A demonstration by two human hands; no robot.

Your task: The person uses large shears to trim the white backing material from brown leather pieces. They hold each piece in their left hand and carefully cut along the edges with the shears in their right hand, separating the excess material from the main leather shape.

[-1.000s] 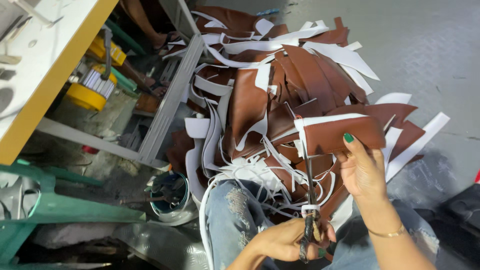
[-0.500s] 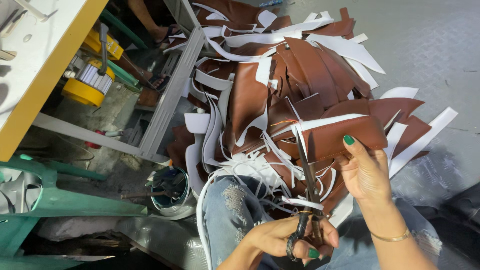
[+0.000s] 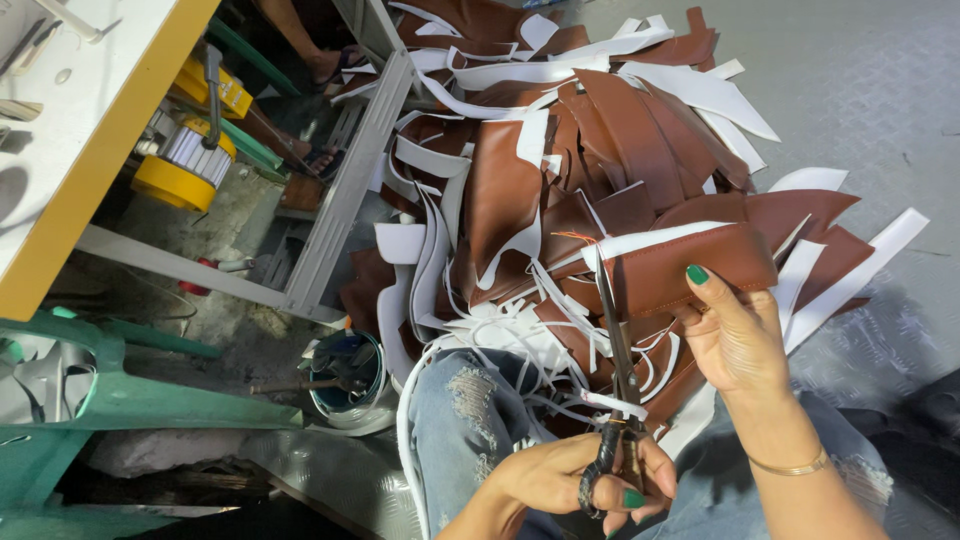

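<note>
Scissors advanced into brown piece; both hands gripping; blade tips hidden.

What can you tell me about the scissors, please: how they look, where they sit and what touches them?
The scissors are long and slim, with dark handle loops and narrow metal blades, dull and worn-looking. They point up and away from the person, nearly upright in the picture. The left hand grips the loops low in the frame, above the lap. The blades look nearly closed, the tips reaching the edge of the brown leather-like piece with its white edge strip, which the right hand pinches. Thin white offcut strips lie around the blades.
</note>
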